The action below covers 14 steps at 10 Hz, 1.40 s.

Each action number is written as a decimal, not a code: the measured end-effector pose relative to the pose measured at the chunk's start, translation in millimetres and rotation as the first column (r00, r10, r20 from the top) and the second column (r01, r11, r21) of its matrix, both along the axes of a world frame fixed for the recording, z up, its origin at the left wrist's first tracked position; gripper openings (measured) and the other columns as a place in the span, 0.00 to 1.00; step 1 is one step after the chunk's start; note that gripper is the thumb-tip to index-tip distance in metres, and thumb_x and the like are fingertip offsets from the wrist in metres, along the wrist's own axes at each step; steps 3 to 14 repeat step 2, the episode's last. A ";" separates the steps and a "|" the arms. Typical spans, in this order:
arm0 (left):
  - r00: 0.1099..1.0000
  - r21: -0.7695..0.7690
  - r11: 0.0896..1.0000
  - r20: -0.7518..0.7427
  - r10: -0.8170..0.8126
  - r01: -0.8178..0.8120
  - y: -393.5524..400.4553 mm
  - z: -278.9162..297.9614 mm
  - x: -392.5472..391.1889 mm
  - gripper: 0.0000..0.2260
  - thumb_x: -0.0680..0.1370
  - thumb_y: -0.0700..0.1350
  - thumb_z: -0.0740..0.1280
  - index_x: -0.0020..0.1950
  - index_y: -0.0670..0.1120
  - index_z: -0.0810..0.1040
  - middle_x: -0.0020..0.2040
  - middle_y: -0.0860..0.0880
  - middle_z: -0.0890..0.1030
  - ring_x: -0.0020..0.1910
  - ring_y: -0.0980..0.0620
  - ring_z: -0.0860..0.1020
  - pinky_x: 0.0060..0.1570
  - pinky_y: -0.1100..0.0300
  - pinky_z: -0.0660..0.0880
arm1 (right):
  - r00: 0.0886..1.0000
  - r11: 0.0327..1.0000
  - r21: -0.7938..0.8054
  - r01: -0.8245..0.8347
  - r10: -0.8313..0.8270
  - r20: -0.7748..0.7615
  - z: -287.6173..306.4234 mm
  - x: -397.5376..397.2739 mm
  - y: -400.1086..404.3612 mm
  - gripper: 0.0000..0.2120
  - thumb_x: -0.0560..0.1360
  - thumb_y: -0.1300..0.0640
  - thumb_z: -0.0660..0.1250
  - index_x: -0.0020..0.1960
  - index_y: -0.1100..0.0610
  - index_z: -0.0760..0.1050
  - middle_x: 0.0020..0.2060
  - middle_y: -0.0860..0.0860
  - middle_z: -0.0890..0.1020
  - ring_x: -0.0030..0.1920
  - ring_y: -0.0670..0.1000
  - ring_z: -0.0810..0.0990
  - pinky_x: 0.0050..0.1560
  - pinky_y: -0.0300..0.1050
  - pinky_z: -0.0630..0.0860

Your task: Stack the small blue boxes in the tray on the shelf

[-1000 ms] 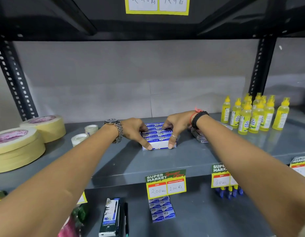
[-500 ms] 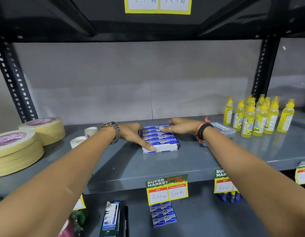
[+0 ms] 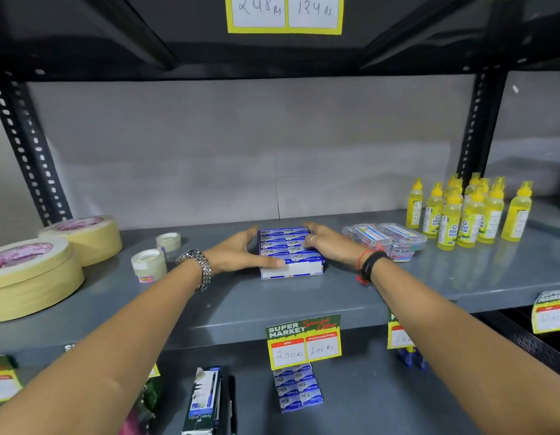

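Grey painted metal carries everything here: the shelf (image 3: 209, 309) runs across in front of us, and a price tag (image 3: 303, 340) hangs from its front edge. Past that edge, about midway along the shelf and well short of its back edge, sits the tray (image 3: 291, 271) with the small blue boxes (image 3: 285, 244) packed in rows, their tops level.

Our left hand (image 3: 241, 255) lies flat against the tray's left side, fingers spread, thumb along the front corner; it grips nothing. Our right hand (image 3: 328, 243) rests flat, fingers extended, on the right edge of the top layer, pressing rather than holding.

We judge the boxes light, thin card, stiff enough to keep their shape but easy to dent at the corners. Their glossy faces probably slide over each other, so a loose stack could shear sideways. The tray looks like thin card too, and may flex if lifted by one end. We would take hold on its two long sides, palms flat, and squeeze gently inward.

Farther back on the left stand the tape rolls (image 3: 37, 268), on the right the yellow glue bottles (image 3: 466, 211).
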<state>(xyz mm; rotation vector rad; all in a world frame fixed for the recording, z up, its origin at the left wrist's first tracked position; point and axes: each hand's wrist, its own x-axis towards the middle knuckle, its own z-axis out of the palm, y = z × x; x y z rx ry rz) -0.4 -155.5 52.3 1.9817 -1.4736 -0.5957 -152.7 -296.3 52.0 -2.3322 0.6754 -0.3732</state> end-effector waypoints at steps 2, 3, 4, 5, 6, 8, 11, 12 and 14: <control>0.510 -0.299 0.944 0.796 0.327 -0.139 14.6 -0.6 -15.9 0.39 0.73 0.64 0.41 0.74 0.38 0.44 0.76 0.39 0.43 0.75 0.46 0.41 0.72 0.49 0.39 | 0.999 0.684 -0.729 0.040 -0.014 0.042 -8.5 -12.7 24.0 0.31 0.79 0.52 0.54 0.77 0.59 0.46 0.77 0.57 0.43 0.77 0.55 0.39 0.77 0.55 0.41; 0.510 -0.299 0.944 0.796 0.327 -0.139 14.6 -0.6 -15.9 0.39 0.73 0.64 0.41 0.74 0.38 0.44 0.76 0.39 0.43 0.75 0.46 0.41 0.72 0.49 0.39 | 0.999 0.684 -0.729 0.040 -0.014 0.042 -8.5 -12.7 24.0 0.31 0.79 0.52 0.54 0.77 0.59 0.46 0.77 0.57 0.43 0.77 0.55 0.39 0.77 0.55 0.41; 0.510 -0.299 0.944 0.796 0.327 -0.139 14.6 -0.6 -15.9 0.39 0.73 0.64 0.41 0.74 0.38 0.44 0.76 0.39 0.43 0.75 0.46 0.41 0.72 0.49 0.39 | 0.999 0.684 -0.729 0.040 -0.014 0.042 -8.5 -12.7 24.0 0.31 0.79 0.52 0.54 0.77 0.59 0.46 0.77 0.57 0.43 0.77 0.55 0.39 0.77 0.55 0.41; 0.510 -0.299 0.944 0.796 0.327 -0.139 14.6 -0.6 -15.9 0.39 0.73 0.64 0.41 0.74 0.38 0.44 0.76 0.39 0.43 0.75 0.46 0.41 0.72 0.49 0.39 | 0.999 0.684 -0.729 0.040 -0.014 0.042 -8.5 -12.7 24.0 0.31 0.79 0.52 0.54 0.77 0.59 0.46 0.77 0.57 0.43 0.77 0.55 0.39 0.77 0.55 0.41; 0.510 -0.299 0.944 0.796 0.327 -0.139 14.6 -0.6 -15.9 0.39 0.73 0.64 0.41 0.74 0.38 0.44 0.76 0.39 0.43 0.75 0.46 0.41 0.72 0.49 0.39 | 0.999 0.684 -0.729 0.040 -0.014 0.042 -8.5 -12.7 24.0 0.31 0.79 0.52 0.54 0.77 0.59 0.46 0.77 0.57 0.43 0.77 0.55 0.39 0.77 0.55 0.41; 0.510 -0.299 0.944 0.796 0.327 -0.139 14.6 -0.6 -15.9 0.39 0.73 0.64 0.41 0.74 0.38 0.44 0.76 0.39 0.43 0.75 0.46 0.41 0.72 0.49 0.39 | 0.999 0.684 -0.729 0.040 -0.014 0.042 -8.5 -12.7 24.0 0.31 0.79 0.52 0.54 0.77 0.59 0.46 0.77 0.57 0.43 0.77 0.55 0.39 0.77 0.55 0.41; 0.510 -0.299 0.944 0.796 0.327 -0.139 14.6 -0.6 -15.9 0.39 0.73 0.64 0.41 0.74 0.38 0.44 0.76 0.39 0.43 0.75 0.46 0.41 0.72 0.49 0.39 | 0.999 0.684 -0.729 0.040 -0.014 0.042 -8.5 -12.7 24.0 0.31 0.79 0.52 0.54 0.77 0.59 0.46 0.77 0.57 0.43 0.77 0.55 0.39 0.77 0.55 0.41; 0.510 -0.299 0.944 0.796 0.327 -0.139 14.6 -0.6 -15.9 0.39 0.73 0.64 0.41 0.74 0.38 0.44 0.76 0.39 0.43 0.75 0.46 0.41 0.72 0.49 0.39 | 0.999 0.684 -0.729 0.040 -0.014 0.042 -8.5 -12.7 24.0 0.31 0.79 0.52 0.54 0.77 0.59 0.46 0.77 0.57 0.43 0.77 0.55 0.39 0.77 0.55 0.41; 0.510 -0.299 0.944 0.796 0.327 -0.139 14.6 -0.6 -15.9 0.39 0.73 0.64 0.41 0.74 0.38 0.44 0.76 0.39 0.43 0.75 0.46 0.41 0.72 0.49 0.39 | 0.999 0.684 -0.729 0.040 -0.014 0.042 -8.5 -12.7 24.0 0.31 0.79 0.52 0.54 0.77 0.59 0.46 0.77 0.57 0.43 0.77 0.55 0.39 0.77 0.55 0.41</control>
